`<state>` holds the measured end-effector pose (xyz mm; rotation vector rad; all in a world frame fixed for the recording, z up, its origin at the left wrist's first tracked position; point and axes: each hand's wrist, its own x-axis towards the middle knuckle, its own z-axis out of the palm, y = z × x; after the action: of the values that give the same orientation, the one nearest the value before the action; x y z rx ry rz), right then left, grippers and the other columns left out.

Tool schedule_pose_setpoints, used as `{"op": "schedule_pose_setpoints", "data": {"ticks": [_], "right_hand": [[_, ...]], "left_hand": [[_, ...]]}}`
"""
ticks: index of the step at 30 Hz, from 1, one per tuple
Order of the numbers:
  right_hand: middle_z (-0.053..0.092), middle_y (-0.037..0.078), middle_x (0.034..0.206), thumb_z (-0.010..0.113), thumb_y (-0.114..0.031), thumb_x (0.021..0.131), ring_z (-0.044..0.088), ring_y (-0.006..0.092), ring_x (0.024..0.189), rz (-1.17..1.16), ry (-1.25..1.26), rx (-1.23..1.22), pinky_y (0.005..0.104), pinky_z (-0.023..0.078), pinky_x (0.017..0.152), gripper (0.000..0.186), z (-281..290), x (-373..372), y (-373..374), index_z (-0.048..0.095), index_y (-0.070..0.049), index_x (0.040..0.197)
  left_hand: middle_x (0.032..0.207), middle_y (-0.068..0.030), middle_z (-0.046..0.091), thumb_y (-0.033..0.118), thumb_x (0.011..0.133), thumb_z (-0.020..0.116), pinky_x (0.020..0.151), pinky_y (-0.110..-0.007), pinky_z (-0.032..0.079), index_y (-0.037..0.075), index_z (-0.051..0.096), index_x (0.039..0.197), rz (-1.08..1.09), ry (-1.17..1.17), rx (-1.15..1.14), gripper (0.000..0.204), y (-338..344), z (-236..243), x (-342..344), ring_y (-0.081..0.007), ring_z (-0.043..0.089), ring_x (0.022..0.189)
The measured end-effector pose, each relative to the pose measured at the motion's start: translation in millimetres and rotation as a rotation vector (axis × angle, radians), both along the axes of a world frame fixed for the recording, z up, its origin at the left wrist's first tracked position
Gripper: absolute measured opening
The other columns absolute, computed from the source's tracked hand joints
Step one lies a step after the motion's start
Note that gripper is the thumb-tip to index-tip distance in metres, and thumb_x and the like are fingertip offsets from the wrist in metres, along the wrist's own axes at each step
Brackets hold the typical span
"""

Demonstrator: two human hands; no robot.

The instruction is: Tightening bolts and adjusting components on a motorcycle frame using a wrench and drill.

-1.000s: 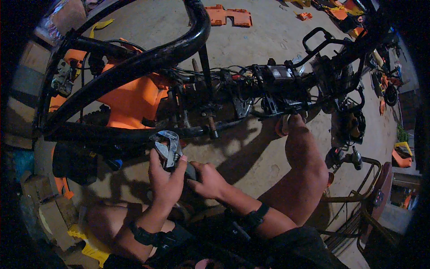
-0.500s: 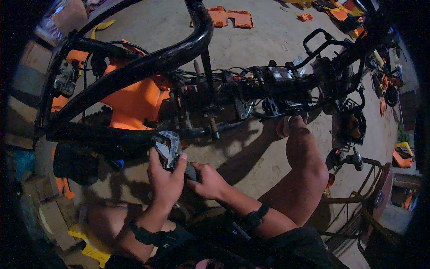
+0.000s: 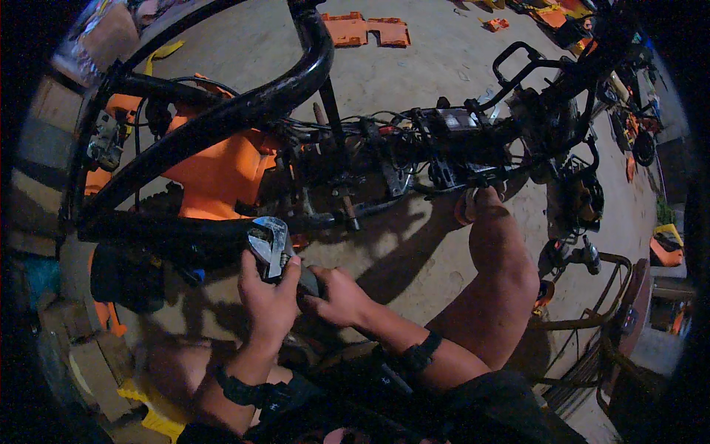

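While both forearms reach in from the lower edge of the head view, the left hand (image 3: 268, 302) and the right hand (image 3: 339, 296) share a large adjustable wrench (image 3: 276, 253). The left hand's grip is closed around the tool just below its bright metal head, with the thumb lying along the right side by the adjusting screw. The right hand's grip is wrapped about the dark handle, just beside the left. The wrench is held at a tilt, head toward the upper left and handle toward the lower right, and its jaws stand parted. Its head overlaps the lower rail of a black tubular vehicle frame (image 3: 310, 70); whether the two touch cannot be told.

Dark bands circle both arms: a left wristband (image 3: 237, 386) and a right armband (image 3: 424, 351). The person's bare right leg (image 3: 499, 251) stretches away to the right of the hands, its foot beside the frame.

Across the frame run thin cables, and a short rod (image 3: 349, 213) with a rusty upper part sticks out toward the person. An orange panel (image 3: 222, 174) sits behind the thick slanting tube at left. Farther off, an orange plate (image 3: 370, 31) lies flat on the floor (image 3: 414, 70). Left of the hands stands a dark bin (image 3: 129, 280); yellow pieces (image 3: 154, 416) lie at the lower left near cardboard (image 3: 100, 370). A rusty metal stand (image 3: 573, 324) occupies the right side.
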<state>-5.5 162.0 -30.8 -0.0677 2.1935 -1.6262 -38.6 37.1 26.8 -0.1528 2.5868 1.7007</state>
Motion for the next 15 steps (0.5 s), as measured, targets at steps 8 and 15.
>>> {"op": "schedule_pose_setpoints", "data": {"ticks": [8, 15], "right_hand": [[0.062, 0.025, 0.078, 0.062, -0.013, 0.069, 0.062, 0.037, 0.074, -0.014, -0.007, -0.038, 0.0412, 0.048, 0.07, 0.033, 0.5, -2.2, -5.9, 0.056, 0.005, 0.095], [0.062, 0.023, 0.079, 0.061, -0.012, 0.07, 0.062, 0.0352, 0.074, -0.037, -0.041, -0.1, 0.0402, 0.048, 0.071, 0.03, 2.4, 0.0, -12.1, 0.056, 0.005, 0.095]], "left_hand": [[0.088, -0.0031, 0.059, 0.001, 0.078, 0.066, 0.07, -0.025, 0.045, -0.002, 0.053, 0.101, 0.017, 0.003, 0.1, 0.027, -0.5, 6.1, -1.2, -0.0091, 0.053, 0.076], [0.084, -0.0035, 0.06, 0.003, 0.077, 0.067, 0.069, -0.026, 0.044, -0.002, 0.055, 0.094, 0.019, 0.102, -0.033, 0.022, -4.3, 8.0, -1.5, -0.0096, 0.052, 0.073]]}}
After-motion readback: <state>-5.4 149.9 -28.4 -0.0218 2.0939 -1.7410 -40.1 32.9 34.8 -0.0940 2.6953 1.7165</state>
